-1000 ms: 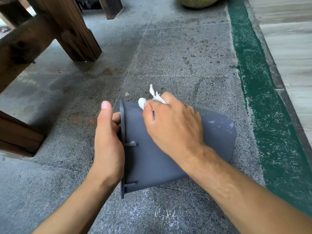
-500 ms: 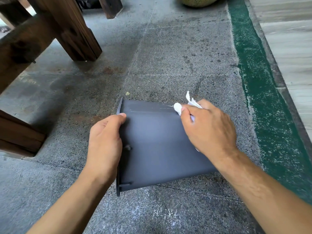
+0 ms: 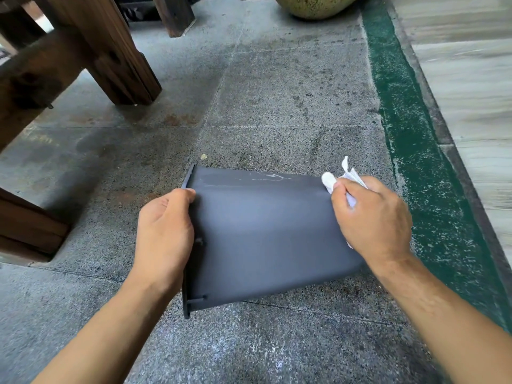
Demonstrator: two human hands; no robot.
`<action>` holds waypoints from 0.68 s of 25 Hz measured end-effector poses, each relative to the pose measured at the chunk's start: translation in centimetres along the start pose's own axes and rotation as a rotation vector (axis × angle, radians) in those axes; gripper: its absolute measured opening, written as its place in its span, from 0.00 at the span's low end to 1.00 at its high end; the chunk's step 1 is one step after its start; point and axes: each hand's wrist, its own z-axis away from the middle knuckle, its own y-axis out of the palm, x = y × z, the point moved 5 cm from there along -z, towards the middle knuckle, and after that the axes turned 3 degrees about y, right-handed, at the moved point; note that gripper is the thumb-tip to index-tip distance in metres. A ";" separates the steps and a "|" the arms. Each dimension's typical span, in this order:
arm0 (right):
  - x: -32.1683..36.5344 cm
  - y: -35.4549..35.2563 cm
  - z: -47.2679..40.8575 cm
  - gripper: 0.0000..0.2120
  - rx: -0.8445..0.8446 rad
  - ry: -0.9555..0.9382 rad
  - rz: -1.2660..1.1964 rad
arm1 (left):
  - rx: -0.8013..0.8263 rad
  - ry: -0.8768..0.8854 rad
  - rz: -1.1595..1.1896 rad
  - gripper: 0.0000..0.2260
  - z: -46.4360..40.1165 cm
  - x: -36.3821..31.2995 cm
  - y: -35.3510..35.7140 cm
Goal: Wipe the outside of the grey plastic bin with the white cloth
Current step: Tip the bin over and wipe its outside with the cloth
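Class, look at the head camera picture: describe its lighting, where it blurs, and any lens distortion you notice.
Head view: soft, even daylight with no hard shadows; the grey bin, white cloth and both hands stay sharp; the pale paving at far right is streaked with blur; the wide lens bends the green strip and splays the forearms outward.

The bin lies on its side on the floor, rim to the left, base to the right. The left hand sits at the rim; the right hand presses the cloth onto the bin's far right end. Timber legs stand behind on the left, a pot far behind, a painted strip along the right.
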 end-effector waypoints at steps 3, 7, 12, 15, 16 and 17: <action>-1.0 -0.1 -0.3 0.12 -0.019 0.059 -0.007 | -0.040 -0.008 -0.026 0.16 0.1 0.2 -0.3; -2.6 0.1 -0.8 0.13 0.052 0.113 -0.011 | -0.024 -0.063 -0.046 0.08 -0.1 1.0 -0.7; -3.8 -0.3 0.4 0.16 0.112 0.104 -0.002 | 0.266 -0.301 0.089 0.16 0.7 1.9 -0.1; -5.7 0.2 1.3 0.18 0.195 0.167 0.031 | 0.325 -0.345 0.178 0.18 0.8 1.9 -0.2; -6.3 0.4 1.7 0.18 0.222 0.194 0.030 | 0.305 -0.369 0.194 0.18 0.7 2.0 -0.5; -6.9 0.5 2.0 0.18 0.238 0.224 0.014 | 0.289 -0.391 0.197 0.18 0.6 2.3 -0.8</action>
